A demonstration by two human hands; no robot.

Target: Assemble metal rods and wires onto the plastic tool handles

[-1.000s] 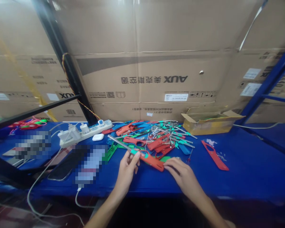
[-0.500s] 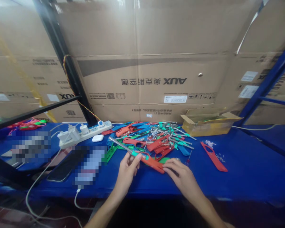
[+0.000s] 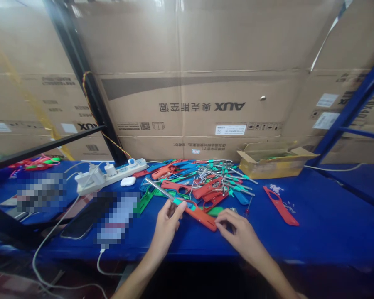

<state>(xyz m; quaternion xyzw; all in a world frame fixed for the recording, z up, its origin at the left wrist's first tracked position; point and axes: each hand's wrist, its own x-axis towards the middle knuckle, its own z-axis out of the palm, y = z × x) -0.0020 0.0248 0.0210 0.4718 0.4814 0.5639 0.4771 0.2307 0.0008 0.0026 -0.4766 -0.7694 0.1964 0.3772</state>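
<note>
My left hand [image 3: 171,216] grips an orange long-nosed gas lighter [image 3: 202,218] near its teal collar, thumb on top. The lighter's metal tube points up and to the left, and its handle slopes down to the right. At the handle's lower end is my right hand [image 3: 237,226], with thumb and forefinger pinched together at the edge. Whether something small sits in that pinch is hidden. Behind both hands lies a heap of lighter parts [image 3: 205,189]: red, blue and green handle shells, metal tubes with teal collars, and white wires.
A red handle shell [image 3: 282,207] lies to the right beside small pale pieces [image 3: 276,188]. Farther back stands an open cardboard box [image 3: 274,166]. On the left are a white power strip [image 3: 121,172], a white earbud case [image 3: 128,181], a dark phone [image 3: 89,216] and a cable [image 3: 37,257].
My right fingers have curled into a rounder pinch and shifted slightly at the handle's end. The lighter has moved a little to the right in my left hand.
</note>
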